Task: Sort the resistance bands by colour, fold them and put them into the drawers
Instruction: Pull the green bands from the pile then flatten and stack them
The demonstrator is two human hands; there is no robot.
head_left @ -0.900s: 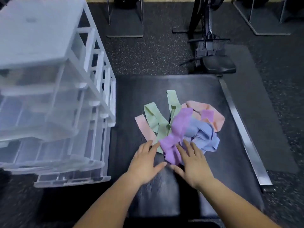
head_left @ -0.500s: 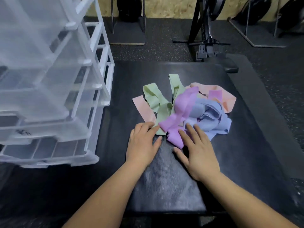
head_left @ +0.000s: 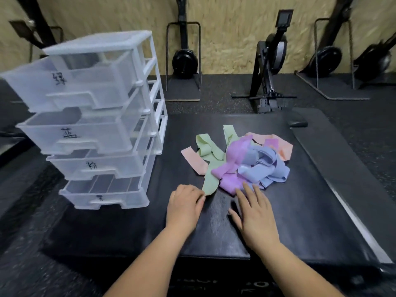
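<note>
On a black mat, seen from the head camera looking down, a loose pile of bands lies tangled near the middle, with a clear plastic tower of four drawers standing just beside the mat's left edge. All four drawers are pulled out, and each has a handwritten mark on its front. No band shows inside them, so the job looks to be at its very start: colours not yet separated, nothing folded. A green band trails out of the pile toward the person, crossing a pink band; a purple band and a bunched blue band lie to its right. The left hand sits knuckles up with its fingers curled, and seems to pinch the near corner of the green band. The right hand lies flat on the mat, fingers spread and straight, their tips touching the near edge of the purple band. The next move probably calls for drawing the green band free while the right hand holds the rest down, since the strips overlap and could drag along.
</note>
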